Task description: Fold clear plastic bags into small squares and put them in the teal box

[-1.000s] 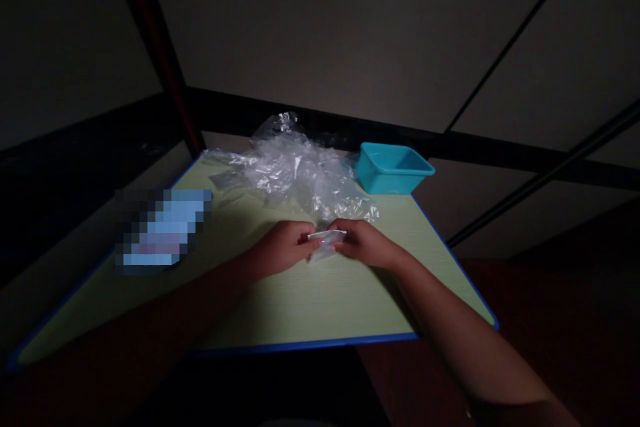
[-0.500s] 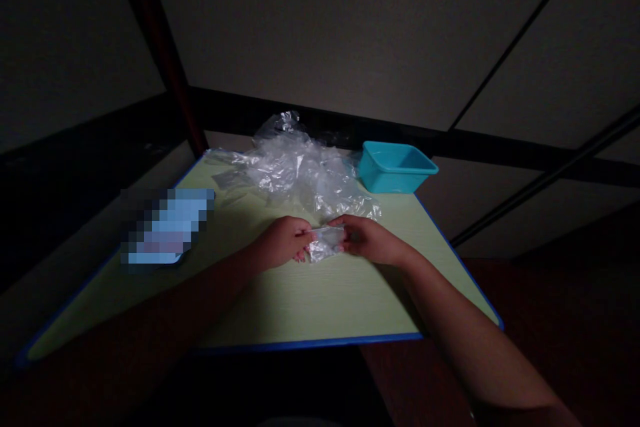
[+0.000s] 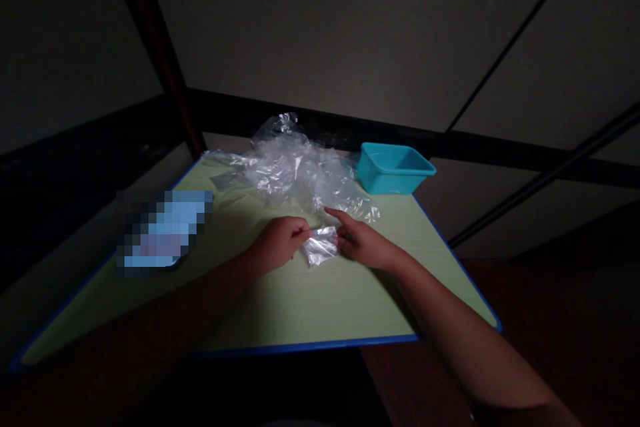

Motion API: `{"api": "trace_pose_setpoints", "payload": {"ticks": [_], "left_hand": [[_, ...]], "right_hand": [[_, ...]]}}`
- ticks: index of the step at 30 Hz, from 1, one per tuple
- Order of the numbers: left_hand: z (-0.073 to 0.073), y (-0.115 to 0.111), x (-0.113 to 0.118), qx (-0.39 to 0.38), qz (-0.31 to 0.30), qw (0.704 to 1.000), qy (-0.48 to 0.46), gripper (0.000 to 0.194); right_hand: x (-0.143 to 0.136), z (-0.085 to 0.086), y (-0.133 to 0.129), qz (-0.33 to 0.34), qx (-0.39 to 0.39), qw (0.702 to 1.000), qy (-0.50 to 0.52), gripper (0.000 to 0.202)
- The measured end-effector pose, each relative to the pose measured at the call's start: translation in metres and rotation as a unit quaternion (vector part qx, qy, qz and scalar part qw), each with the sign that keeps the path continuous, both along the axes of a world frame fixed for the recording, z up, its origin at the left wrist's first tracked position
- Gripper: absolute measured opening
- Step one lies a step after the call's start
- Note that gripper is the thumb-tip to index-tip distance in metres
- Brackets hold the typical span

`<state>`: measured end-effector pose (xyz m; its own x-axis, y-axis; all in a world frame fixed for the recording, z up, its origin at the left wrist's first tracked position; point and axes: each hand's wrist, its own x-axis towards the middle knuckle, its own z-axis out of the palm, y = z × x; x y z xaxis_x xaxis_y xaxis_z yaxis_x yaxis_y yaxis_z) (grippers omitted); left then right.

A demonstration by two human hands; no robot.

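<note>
Between my two hands is a small folded clear plastic bag (image 3: 321,247), shiny and roughly square, just above the table. My left hand (image 3: 283,241) pinches its upper left corner between thumb and fingers. At the bag's right edge, my right hand (image 3: 364,240) grips it with thumb and curled fingers, while the index finger points out over the top. Just beyond my hands lies a heap of crumpled clear plastic bags (image 3: 295,170), its front edge close to my right index finger.
A turquoise plastic bin (image 3: 393,177) stands at the table's back right corner. On the left lies a blurred-out flat device with a bright screen (image 3: 167,230). The pale table (image 3: 300,313) has a blue edge and stands against a wall (image 3: 320,27).
My right index finger has lifted off the bag and now stretches forward. The bag has tilted and shows more of its surface. My left fingers have closed into a tighter pinch.
</note>
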<state>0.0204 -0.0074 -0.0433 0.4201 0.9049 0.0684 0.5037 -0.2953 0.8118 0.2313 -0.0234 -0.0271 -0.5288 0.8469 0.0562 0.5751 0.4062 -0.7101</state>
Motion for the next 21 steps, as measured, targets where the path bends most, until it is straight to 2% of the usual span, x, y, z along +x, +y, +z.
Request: {"api": "trace_pose_setpoints", "payload": {"ticks": [9,16,21], "left_hand": [[-0.0044,0.002,-0.001,-0.004,0.02,1.0,-0.011,0.015],[0.0,0.0006,-0.0003,0.061,0.033,0.996,0.054,0.015],[-0.0027,0.0018,-0.001,0.071,0.03,0.994,0.08,0.018]], "right_hand": [[0.0001,0.0014,-0.0015,0.017,0.02,1.0,-0.016,0.07],[-0.0029,-0.0024,-0.0004,-0.005,0.054,0.998,-0.042,0.061],[-0.006,-0.0045,-0.0008,-0.024,0.069,0.996,-0.053,0.052]]}}
